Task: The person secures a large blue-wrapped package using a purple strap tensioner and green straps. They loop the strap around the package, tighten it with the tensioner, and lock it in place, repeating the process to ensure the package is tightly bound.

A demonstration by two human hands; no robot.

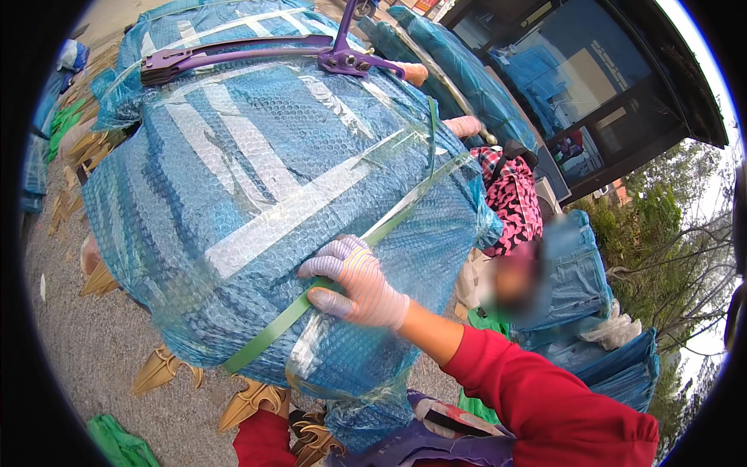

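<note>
A large bundle wrapped in blue bubble wrap fills the middle, with clear tape strips over it. A green strap runs slantwise across its near part. My right hand, in a striped knit glove, grips this strap, the thumb on one side and the fingers on the other. My left hand reaches low at the bundle's near edge beside gold pointed ornaments; its fingers are hidden. Across the far top of the bundle lies a purple long-handled strapping tool.
Another person in pink-and-black patterned clothing is at the bundle's right side. More blue-wrapped bundles stand behind. A dark-framed glass structure rises at the far right. Green plastic lies on the gravelly ground at left.
</note>
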